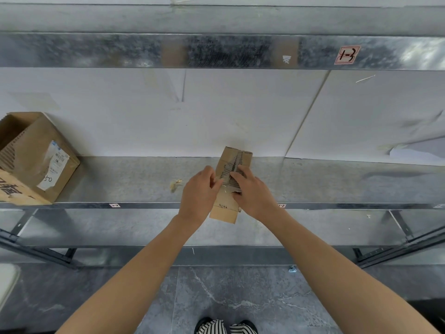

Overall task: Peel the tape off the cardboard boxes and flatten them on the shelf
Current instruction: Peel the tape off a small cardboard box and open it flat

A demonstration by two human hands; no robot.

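A small brown cardboard box (pixel 230 157) lies on the metal shelf (pixel 134 179), its near end hanging over the front edge. Torn corrugated paper runs along its top where tape has come off. My left hand (pixel 198 192) grips the box's left side with curled fingers and pinches a thin clear strip of tape (pixel 224 186). My right hand (pixel 251 189) holds the box from the right, fingers curled over the torn top. A crumpled bit of tape (pixel 175 184) sits on the shelf to the left of my hands.
A larger open cardboard box (pixel 36 153) with a shipping label lies on its side at the shelf's far left, on another printed box (pixel 14 191). A white wall panel backs the shelf. An upper shelf beam (pixel 216 50) runs overhead. A lower shelf and grey floor lie below.
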